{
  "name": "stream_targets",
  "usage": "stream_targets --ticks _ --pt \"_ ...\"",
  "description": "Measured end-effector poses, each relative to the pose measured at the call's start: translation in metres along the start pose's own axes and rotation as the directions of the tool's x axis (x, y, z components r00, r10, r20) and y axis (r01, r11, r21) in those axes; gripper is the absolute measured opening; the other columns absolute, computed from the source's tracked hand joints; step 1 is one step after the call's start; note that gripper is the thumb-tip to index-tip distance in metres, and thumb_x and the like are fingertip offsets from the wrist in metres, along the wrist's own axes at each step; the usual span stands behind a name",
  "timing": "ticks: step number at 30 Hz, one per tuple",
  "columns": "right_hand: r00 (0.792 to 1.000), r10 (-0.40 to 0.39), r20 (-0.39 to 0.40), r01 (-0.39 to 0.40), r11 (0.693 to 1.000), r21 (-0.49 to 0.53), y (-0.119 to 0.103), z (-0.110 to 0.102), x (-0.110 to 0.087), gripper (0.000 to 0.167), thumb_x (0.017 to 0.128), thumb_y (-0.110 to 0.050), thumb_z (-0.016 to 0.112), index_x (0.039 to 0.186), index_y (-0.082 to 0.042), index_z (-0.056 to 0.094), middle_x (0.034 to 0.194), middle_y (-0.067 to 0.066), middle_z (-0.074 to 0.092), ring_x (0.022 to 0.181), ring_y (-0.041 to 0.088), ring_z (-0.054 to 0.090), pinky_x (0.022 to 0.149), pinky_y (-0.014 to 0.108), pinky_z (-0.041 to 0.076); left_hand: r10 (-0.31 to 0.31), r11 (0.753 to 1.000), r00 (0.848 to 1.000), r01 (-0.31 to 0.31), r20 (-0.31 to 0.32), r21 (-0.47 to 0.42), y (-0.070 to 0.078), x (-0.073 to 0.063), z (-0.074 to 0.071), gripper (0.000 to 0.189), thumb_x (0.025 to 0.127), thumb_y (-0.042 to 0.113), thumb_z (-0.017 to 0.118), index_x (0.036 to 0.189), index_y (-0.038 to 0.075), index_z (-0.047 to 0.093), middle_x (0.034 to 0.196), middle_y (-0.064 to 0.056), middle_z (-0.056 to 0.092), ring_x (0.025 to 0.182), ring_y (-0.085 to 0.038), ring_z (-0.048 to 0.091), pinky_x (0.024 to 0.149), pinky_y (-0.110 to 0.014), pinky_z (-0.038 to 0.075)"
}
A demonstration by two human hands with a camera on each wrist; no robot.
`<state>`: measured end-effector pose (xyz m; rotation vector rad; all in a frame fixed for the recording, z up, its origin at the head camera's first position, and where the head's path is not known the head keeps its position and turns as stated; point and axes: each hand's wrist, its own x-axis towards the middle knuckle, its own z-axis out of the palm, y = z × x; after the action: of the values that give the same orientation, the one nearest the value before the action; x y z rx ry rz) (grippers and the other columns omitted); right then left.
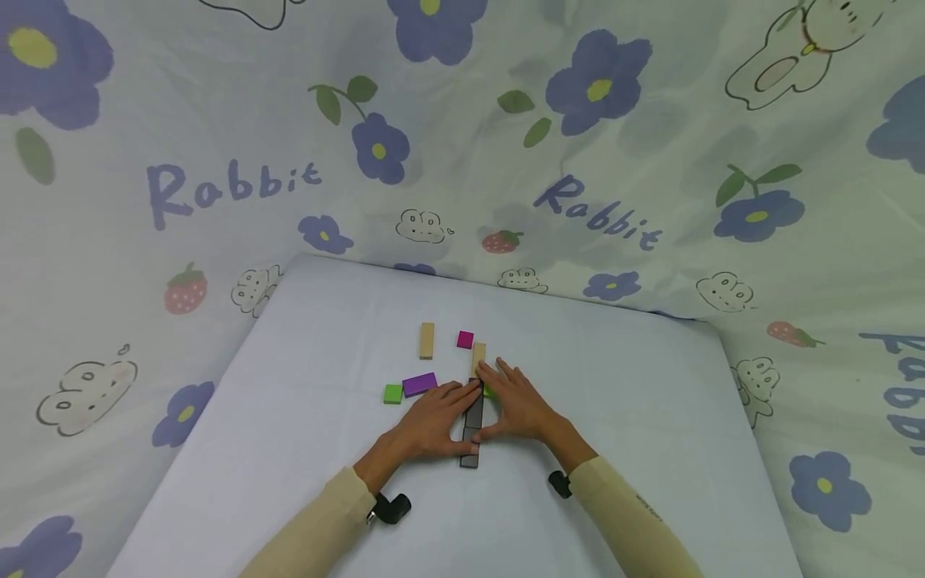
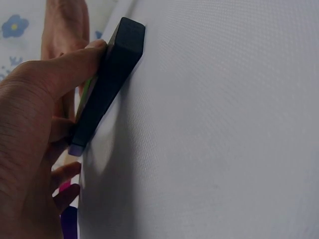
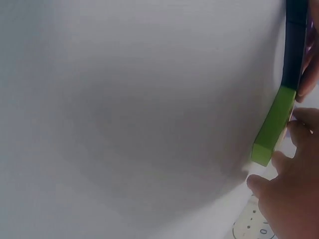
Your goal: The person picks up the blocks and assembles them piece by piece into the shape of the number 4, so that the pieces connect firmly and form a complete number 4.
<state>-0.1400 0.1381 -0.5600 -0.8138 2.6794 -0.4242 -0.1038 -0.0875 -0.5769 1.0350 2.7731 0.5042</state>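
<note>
Several dark blocks lie end to end in a row on the white table. My left hand rests along their left side, its thumb and fingertips touching them. My right hand reaches in from the other side, with its thumb by the dark blocks and its fingertips at a light wooden block at the row's far end. Partly covered by the right hand is a green block, which meets the dark blocks at a slight angle in the right wrist view. The left wrist view shows the left thumb against a dark block.
Left of the hands lie a purple block and a small green block. Farther back are another wooden block and a magenta cube. A patterned cloth hangs behind the table.
</note>
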Motion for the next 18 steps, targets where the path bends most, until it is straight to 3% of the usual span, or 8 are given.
stream_targets --ticks 18 --pt "1.0 -0.015 -0.02 0.014 0.999 -0.046 0.0012 0.0054 -0.0005 0.126 0.067 -0.079 0.075 0.162 -0.015 0.023 0.168 0.002 0.018 0.154 0.026 0.018 0.121 0.056 0.013 0.022 1.0 1.0 -0.022 -0.014 -0.007 0.0031 -0.0032 -0.0029 0.097 0.088 0.068 0.062 0.16 0.011 0.031 0.165 -0.004 0.027 0.147 -0.032 0.032 0.118 -0.049 0.028"
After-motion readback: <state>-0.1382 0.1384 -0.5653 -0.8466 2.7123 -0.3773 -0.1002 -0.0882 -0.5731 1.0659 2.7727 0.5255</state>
